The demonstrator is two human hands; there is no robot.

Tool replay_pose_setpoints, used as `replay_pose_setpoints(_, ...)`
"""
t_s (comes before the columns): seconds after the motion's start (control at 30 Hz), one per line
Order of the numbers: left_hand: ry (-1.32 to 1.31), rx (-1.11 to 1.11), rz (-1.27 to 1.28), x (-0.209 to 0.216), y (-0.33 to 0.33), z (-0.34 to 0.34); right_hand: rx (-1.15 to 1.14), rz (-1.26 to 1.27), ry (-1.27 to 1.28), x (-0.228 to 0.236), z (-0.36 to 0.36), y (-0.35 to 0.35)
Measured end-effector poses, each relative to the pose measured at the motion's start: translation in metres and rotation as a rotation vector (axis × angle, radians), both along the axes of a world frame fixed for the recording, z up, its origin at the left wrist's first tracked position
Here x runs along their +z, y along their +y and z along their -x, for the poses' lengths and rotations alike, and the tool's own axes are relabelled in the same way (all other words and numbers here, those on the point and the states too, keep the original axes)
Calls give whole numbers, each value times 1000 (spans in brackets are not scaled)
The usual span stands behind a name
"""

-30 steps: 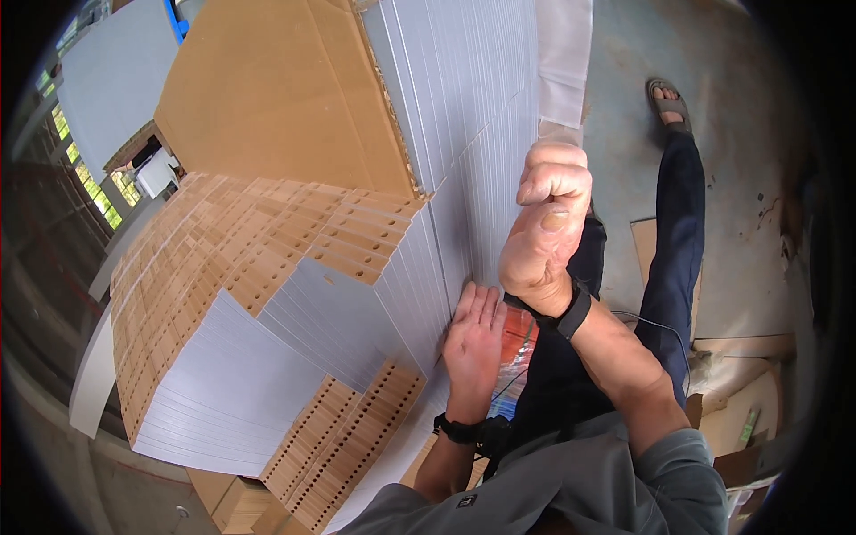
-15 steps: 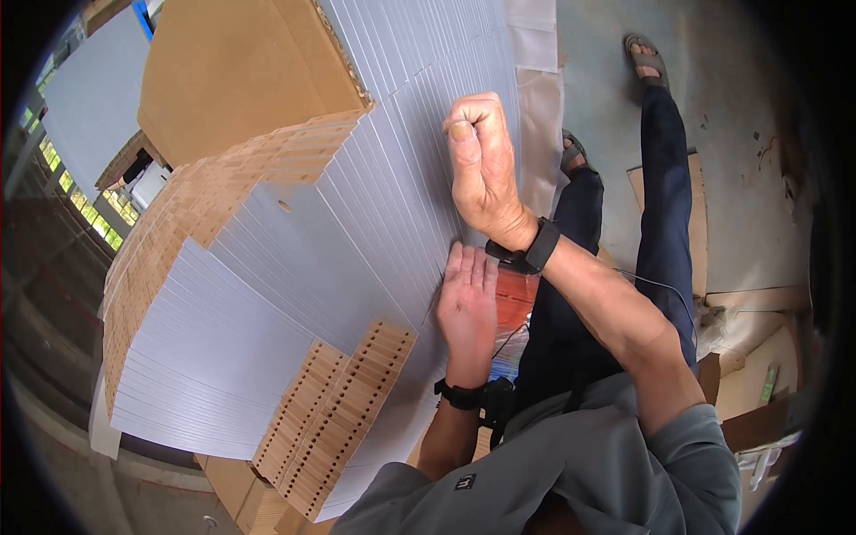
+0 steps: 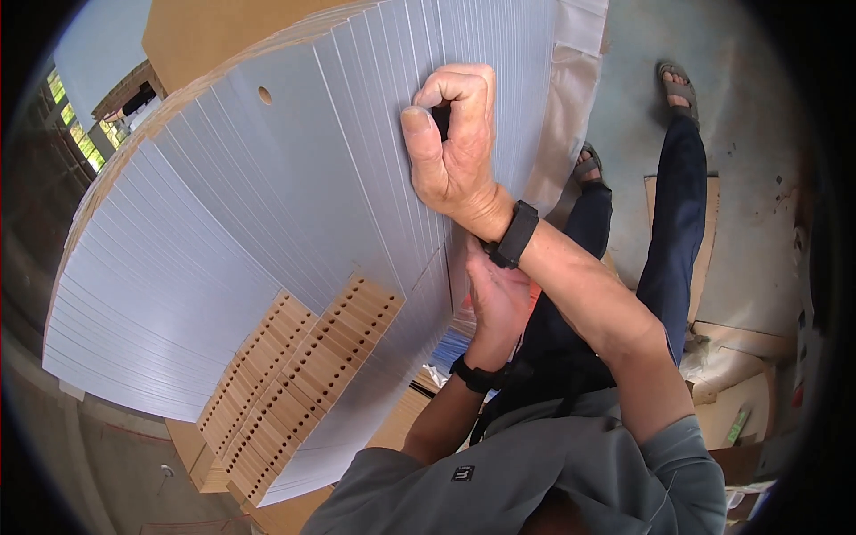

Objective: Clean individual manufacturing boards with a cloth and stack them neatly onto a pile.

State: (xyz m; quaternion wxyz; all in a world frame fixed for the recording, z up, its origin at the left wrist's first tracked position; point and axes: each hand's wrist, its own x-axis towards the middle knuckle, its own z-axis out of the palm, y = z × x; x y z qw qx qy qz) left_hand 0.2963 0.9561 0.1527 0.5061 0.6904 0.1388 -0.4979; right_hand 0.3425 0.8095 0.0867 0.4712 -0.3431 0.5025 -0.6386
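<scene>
A long stack of light grey panels point(image 3: 294, 160) stands on edge in front of me, its faces fanned in steps. Several wood-coloured panel edges point(image 3: 312, 374) with rows of drilled holes show at its near end. My right hand point(image 3: 455, 143) is closed in a loose fist against the panels, thumb beside the curled index finger, with nothing seen in it. Below it, my left hand point(image 3: 501, 294) has its palm turned up beside the stack's right side. Its thumb is stretched out, while the other fingers are mostly hidden behind my right wrist. Both wrists wear black bands.
Brown cardboard point(image 3: 223, 27) lies at the far side of the stack, and more cardboard point(image 3: 192, 455) is under its near left end. Translucent wrapping point(image 3: 571, 80) hangs along the right side. My legs and sandals point(image 3: 678, 89) are on the grey floor at right.
The view has shifted, and the stack fills more of it. My right fist has shifted slightly left and up; my left hand's fingers, flat on the stack before, are now behind my right wrist.
</scene>
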Motion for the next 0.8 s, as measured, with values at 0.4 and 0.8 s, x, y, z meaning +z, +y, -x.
replay_pose_setpoints(0.4,102,183,-68,-36,65,40,-63,167,-21,-19,49,55)
replay_pose_setpoints(0.8,60,92,121,-54,58,12,-65,417,-9,-7,15,38)
